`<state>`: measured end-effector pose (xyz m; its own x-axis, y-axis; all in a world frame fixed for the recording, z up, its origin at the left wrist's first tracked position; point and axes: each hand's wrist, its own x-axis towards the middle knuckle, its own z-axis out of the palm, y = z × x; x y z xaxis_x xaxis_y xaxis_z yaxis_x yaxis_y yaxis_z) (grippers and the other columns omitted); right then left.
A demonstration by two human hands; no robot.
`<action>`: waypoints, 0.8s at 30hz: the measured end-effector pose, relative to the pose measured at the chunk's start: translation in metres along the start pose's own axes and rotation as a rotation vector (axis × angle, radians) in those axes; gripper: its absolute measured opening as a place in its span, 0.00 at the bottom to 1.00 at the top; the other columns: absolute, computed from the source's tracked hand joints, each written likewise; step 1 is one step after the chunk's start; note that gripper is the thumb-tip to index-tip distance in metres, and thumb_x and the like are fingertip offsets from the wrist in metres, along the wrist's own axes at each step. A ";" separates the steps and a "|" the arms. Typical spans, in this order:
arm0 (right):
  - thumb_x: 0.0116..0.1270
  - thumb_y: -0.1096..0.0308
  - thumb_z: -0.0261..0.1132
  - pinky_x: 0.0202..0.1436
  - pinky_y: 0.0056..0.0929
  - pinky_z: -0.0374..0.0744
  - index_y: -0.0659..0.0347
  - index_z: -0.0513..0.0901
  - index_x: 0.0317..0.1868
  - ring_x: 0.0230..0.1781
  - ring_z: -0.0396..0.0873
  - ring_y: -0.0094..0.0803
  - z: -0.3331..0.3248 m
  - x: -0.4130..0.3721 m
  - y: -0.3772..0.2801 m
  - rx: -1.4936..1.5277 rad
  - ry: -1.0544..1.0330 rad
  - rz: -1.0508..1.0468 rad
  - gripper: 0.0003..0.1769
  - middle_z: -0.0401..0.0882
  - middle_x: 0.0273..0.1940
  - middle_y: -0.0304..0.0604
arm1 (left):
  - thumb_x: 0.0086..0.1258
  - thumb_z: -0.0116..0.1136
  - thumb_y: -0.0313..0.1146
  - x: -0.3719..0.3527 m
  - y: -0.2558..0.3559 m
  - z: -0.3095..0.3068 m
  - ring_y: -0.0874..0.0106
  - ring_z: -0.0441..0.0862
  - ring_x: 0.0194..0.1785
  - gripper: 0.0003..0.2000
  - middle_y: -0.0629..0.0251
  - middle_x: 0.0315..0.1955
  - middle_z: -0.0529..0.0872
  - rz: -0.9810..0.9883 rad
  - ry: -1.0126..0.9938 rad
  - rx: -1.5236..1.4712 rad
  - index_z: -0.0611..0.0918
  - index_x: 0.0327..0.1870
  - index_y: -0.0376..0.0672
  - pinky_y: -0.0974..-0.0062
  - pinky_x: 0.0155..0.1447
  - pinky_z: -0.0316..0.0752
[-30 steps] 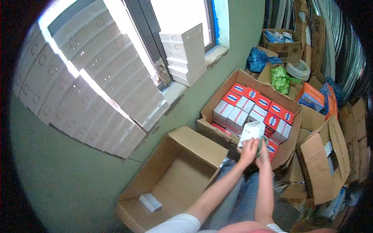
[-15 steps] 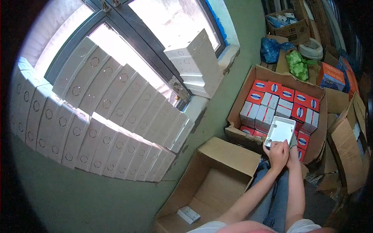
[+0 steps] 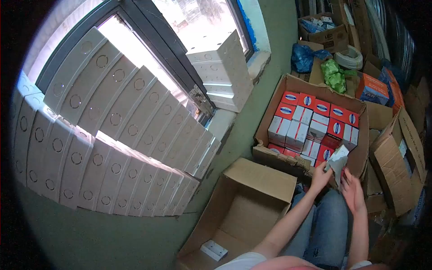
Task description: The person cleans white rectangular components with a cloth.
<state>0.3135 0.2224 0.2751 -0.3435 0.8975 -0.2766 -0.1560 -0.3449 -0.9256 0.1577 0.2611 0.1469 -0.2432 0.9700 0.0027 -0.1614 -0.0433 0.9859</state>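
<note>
A white plastic box, shallow and rectangular, is tipped up on edge over the near rim of the carton of small boxes. Its nearer face looks grey in shadow. My left hand is closed on its left side. Just right of it, my right hand has its fingers stretched out, with the fingertips close to the box's lower edge. Under the hands, red and white small boxes fill the carton.
An open cardboard box at my left holds a small white block. Stacked white panels with round knockouts lean by the window. Flattened cardboard, a green bag and a cable coil lie to the right.
The white box has turned from lying open side up to standing on edge. My right hand has come off it, moving right and down. The view has shifted slightly.
</note>
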 end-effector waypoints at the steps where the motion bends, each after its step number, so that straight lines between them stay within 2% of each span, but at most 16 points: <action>1: 0.66 0.63 0.57 0.73 0.38 0.55 0.65 0.65 0.66 0.70 0.60 0.40 -0.009 -0.015 -0.007 -0.439 0.167 -0.044 0.29 0.62 0.68 0.49 | 0.67 0.57 0.37 0.000 0.001 0.000 0.80 0.75 0.30 0.11 0.68 0.25 0.80 -0.090 0.052 -0.196 0.78 0.38 0.36 0.76 0.35 0.70; 3: 0.68 0.66 0.57 0.74 0.39 0.53 0.66 0.67 0.65 0.72 0.55 0.44 -0.006 -0.082 -0.079 -1.383 0.313 -0.333 0.26 0.58 0.70 0.54 | 0.68 0.57 0.40 0.000 0.015 -0.003 0.81 0.73 0.26 0.12 0.72 0.24 0.79 -0.032 0.206 -0.182 0.79 0.38 0.38 0.77 0.30 0.67; 5: 0.68 0.68 0.55 0.71 0.40 0.59 0.66 0.71 0.61 0.68 0.61 0.48 -0.039 -0.131 -0.148 -1.779 0.628 -0.580 0.22 0.64 0.66 0.55 | 0.70 0.55 0.43 0.003 0.024 -0.017 0.80 0.77 0.33 0.17 0.67 0.32 0.83 -0.299 0.148 -0.131 0.80 0.48 0.36 0.79 0.38 0.72; 6: 0.68 0.68 0.55 0.70 0.40 0.59 0.66 0.71 0.61 0.68 0.61 0.48 -0.055 -0.152 -0.171 -1.874 0.787 -0.604 0.22 0.64 0.66 0.55 | 0.70 0.55 0.44 0.003 0.020 -0.011 0.84 0.68 0.22 0.15 0.75 0.21 0.76 -0.240 0.281 -0.263 0.81 0.42 0.39 0.81 0.25 0.60; 7: 0.68 0.67 0.55 0.70 0.40 0.59 0.66 0.71 0.61 0.68 0.61 0.48 -0.070 -0.168 -0.177 -1.913 0.883 -0.590 0.22 0.64 0.66 0.55 | 0.70 0.55 0.45 0.004 0.015 -0.012 0.83 0.70 0.23 0.16 0.74 0.22 0.77 -0.193 0.316 -0.293 0.81 0.42 0.39 0.81 0.26 0.62; 9: 0.68 0.67 0.55 0.70 0.40 0.60 0.65 0.71 0.61 0.68 0.61 0.48 -0.094 -0.189 -0.167 -1.934 0.909 -0.342 0.22 0.65 0.66 0.54 | 0.70 0.55 0.45 0.000 0.037 -0.018 0.83 0.73 0.27 0.16 0.71 0.24 0.79 -0.283 0.399 -0.230 0.80 0.41 0.38 0.81 0.29 0.65; 12: 0.68 0.65 0.55 0.70 0.40 0.60 0.64 0.71 0.61 0.67 0.62 0.48 -0.109 -0.192 -0.119 -1.903 0.742 0.117 0.22 0.65 0.65 0.54 | 0.69 0.56 0.44 0.011 0.004 -0.022 0.82 0.75 0.32 0.16 0.68 0.28 0.80 -0.248 0.479 -0.327 0.80 0.41 0.38 0.81 0.33 0.69; 14: 0.68 0.64 0.55 0.69 0.40 0.61 0.64 0.71 0.61 0.67 0.62 0.48 -0.112 -0.189 -0.087 -1.881 0.616 0.330 0.23 0.65 0.65 0.54 | 0.69 0.56 0.44 0.008 0.027 -0.023 0.81 0.76 0.33 0.15 0.68 0.30 0.81 -0.333 0.435 -0.424 0.80 0.41 0.38 0.80 0.34 0.71; 16: 0.69 0.63 0.55 0.69 0.40 0.61 0.63 0.71 0.61 0.67 0.63 0.48 -0.110 -0.186 -0.067 -1.863 0.539 0.420 0.23 0.66 0.65 0.54 | 0.69 0.57 0.43 0.004 0.039 -0.025 0.79 0.76 0.32 0.14 0.70 0.30 0.80 -0.395 0.410 -0.461 0.79 0.39 0.39 0.79 0.35 0.73; 19: 0.69 0.62 0.55 0.69 0.41 0.62 0.62 0.71 0.62 0.66 0.63 0.48 -0.106 -0.183 -0.047 -1.842 0.472 0.483 0.23 0.66 0.65 0.54 | 0.68 0.58 0.44 0.001 0.047 -0.025 0.79 0.76 0.31 0.14 0.70 0.29 0.80 -0.388 0.432 -0.452 0.79 0.37 0.39 0.78 0.34 0.72; 21: 0.69 0.61 0.54 0.68 0.41 0.62 0.62 0.71 0.62 0.66 0.64 0.48 -0.107 -0.179 -0.041 -1.833 0.441 0.487 0.23 0.66 0.64 0.54 | 0.67 0.58 0.44 0.005 0.032 -0.028 0.78 0.75 0.30 0.15 0.70 0.29 0.80 -0.387 0.429 -0.366 0.79 0.35 0.39 0.78 0.34 0.72; 22: 0.69 0.61 0.54 0.68 0.41 0.62 0.61 0.71 0.62 0.66 0.64 0.47 -0.107 -0.178 -0.040 -1.829 0.432 0.489 0.23 0.66 0.64 0.54 | 0.67 0.59 0.46 0.005 0.032 -0.029 0.78 0.76 0.31 0.16 0.68 0.30 0.82 -0.466 0.404 -0.274 0.80 0.35 0.38 0.78 0.36 0.71; 24: 0.69 0.60 0.54 0.68 0.41 0.62 0.61 0.71 0.62 0.65 0.64 0.47 -0.108 -0.179 -0.038 -1.829 0.416 0.493 0.24 0.67 0.64 0.53 | 0.67 0.58 0.46 0.009 0.009 -0.026 0.78 0.77 0.31 0.17 0.67 0.31 0.83 -0.442 0.364 -0.352 0.81 0.37 0.37 0.78 0.36 0.71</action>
<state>0.4804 0.1048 0.3316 0.2020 0.9200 -0.3358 0.9684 -0.1364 0.2090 0.1290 0.2637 0.1519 -0.3794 0.7745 -0.5061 -0.6072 0.2043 0.7678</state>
